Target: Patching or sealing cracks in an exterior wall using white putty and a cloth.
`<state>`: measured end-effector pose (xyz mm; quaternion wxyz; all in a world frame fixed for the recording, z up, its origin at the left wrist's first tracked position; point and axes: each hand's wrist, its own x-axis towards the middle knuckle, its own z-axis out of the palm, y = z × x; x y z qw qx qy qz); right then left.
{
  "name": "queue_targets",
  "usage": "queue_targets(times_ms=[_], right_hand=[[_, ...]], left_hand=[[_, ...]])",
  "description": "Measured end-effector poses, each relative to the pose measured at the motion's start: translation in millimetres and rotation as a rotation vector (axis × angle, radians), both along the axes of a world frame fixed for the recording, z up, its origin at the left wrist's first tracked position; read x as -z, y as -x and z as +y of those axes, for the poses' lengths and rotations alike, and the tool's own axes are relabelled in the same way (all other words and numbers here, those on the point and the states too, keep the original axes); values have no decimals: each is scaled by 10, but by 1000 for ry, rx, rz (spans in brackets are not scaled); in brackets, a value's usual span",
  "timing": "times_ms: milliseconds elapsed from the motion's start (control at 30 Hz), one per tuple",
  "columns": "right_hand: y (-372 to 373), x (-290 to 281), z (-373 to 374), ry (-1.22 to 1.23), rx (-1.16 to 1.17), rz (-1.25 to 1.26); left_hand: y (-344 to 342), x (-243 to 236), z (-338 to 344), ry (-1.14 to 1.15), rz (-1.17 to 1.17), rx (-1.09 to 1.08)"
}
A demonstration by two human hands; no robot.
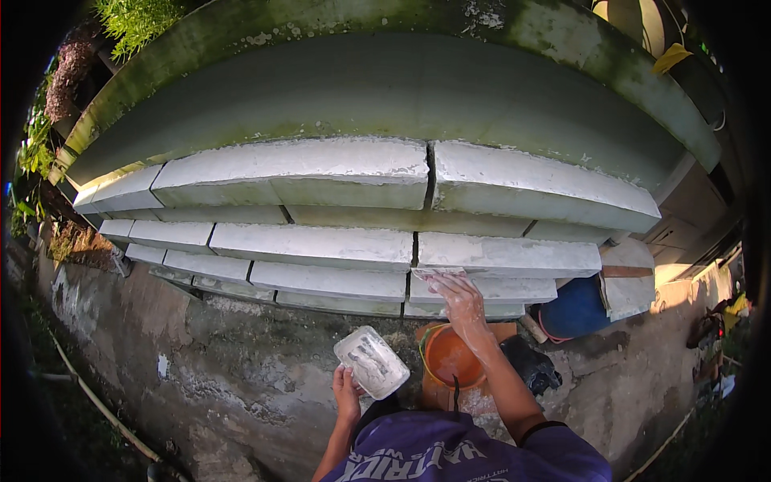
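Left hand [346,390] grips a white tray [372,361]; right hand [458,297] (white-smeared) holds a pale flat tool [434,271] — against the ledge [506,254].

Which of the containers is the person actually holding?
The pale rectangular tray, smeared inside and gripped at its edge by the left hand. The round orange bucket and the blue container are in neither hand.
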<state>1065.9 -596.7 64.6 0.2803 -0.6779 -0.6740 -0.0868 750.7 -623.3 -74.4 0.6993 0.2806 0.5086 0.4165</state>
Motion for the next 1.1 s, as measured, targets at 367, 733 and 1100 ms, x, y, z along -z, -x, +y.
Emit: queue_targets(times_ms=[367, 733, 1100], right_hand=[[-28, 194, 30, 15, 18, 25], [73, -283, -1059, 65, 224, 626], [114, -312, -1406, 93, 216, 639]], left_hand=[[-194, -145, 22, -4, 21, 79], [-1022, -606, 68, -148, -138, 199], [-1455, -687, -463, -191, -208, 323]])
